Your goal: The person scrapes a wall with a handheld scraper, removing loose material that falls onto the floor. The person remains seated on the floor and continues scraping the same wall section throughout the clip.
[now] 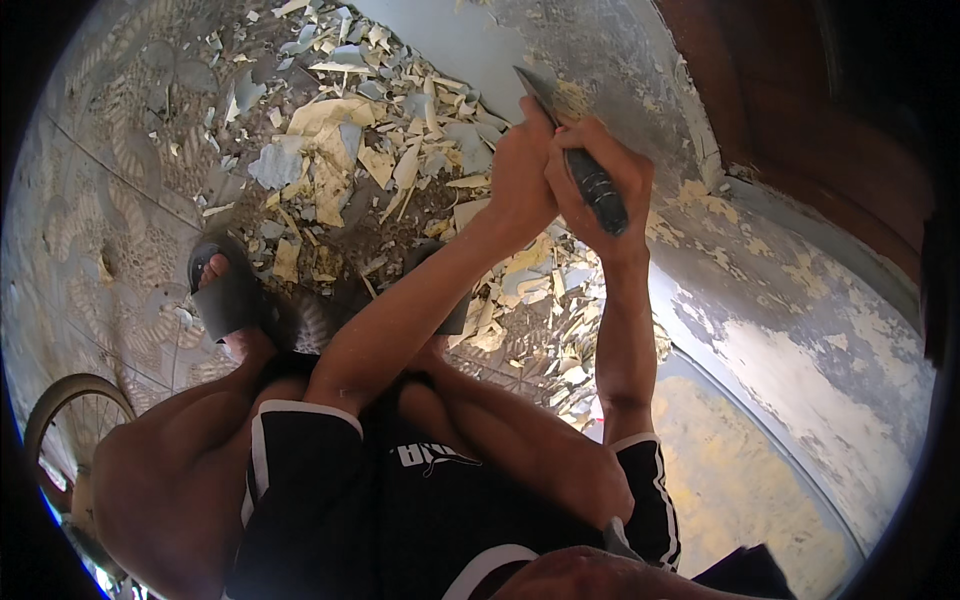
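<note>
My right hand point(604, 180) is closed round the dark handle of a scraper point(598, 191), its pointed metal blade directed up and left at the wall. Beside it my left hand point(525, 169) presses its fingers on the tool near the base of the blade. The blade lies close to a patch where pale blue paint point(480, 52) meets bare grey plaster with yellowish remnants. Whether the blade's edge touches the wall cannot be told. Below the hands, paint flakes point(330, 150) in pale yellow and blue-grey lie heaped on the floor.
Patterned floor tiles point(112, 202) spread at the left, with a bicycle wheel point(75, 397) at the lower left. My feet in dark slide sandals point(225, 300) stand by the flakes. A brown panel point(810, 120) borders the patchy wall point(795, 300) at the right.
</note>
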Tool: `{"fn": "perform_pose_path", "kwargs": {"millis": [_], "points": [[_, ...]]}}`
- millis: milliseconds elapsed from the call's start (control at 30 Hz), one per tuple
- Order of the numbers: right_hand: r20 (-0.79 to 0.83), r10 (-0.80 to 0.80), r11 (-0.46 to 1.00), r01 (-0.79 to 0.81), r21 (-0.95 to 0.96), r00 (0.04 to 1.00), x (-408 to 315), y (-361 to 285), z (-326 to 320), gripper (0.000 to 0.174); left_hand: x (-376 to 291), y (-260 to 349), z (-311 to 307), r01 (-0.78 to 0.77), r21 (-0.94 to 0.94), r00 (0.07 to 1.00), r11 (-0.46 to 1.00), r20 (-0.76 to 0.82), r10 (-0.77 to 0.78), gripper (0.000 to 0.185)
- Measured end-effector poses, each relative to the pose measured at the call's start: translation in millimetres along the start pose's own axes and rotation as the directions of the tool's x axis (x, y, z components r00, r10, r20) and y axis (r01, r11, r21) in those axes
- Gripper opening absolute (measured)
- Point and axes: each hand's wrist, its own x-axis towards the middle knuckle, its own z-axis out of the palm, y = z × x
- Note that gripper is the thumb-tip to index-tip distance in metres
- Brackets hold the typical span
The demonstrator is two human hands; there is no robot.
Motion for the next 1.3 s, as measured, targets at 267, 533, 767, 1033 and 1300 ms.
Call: {"fn": "perform_pose_path", "kwargs": {"millis": [267,533,767,1033,1300], "points": [[-0.205,-0.170,0.985,0.168,-0.024,0.964,-22,5,-5,0.011,-9,22,17,0.070,-0.013,0.995,0.997,-0.073,-0.071,0.038],[-0.244,-0.136,0.990,0.143,0.010,0.960,-21,-2,-7,0.009,-11,20,27,-0.091,-0.011,0.991,0.996,-0.099,0.089,0.046],[-0.344,-0.206,0.974,0.227,0.022,0.916,-28,9,1,0.012,-22,20,34,0.000,0.018,0.994,1.000,-0.108,0.002,0.045],[-0.317,-0.222,0.973,0.232,-0.007,0.922,-28,0,0,0.012,-18,21,27,0.072,-0.031,0.994,0.997,-0.082,-0.074,0.036],[-0.274,-0.291,0.957,0.273,-0.104,0.917,-41,19,12,0.014,-29,0,28,0.154,-0.037,0.987,0.987,0.045,-0.153,0.041]]}}
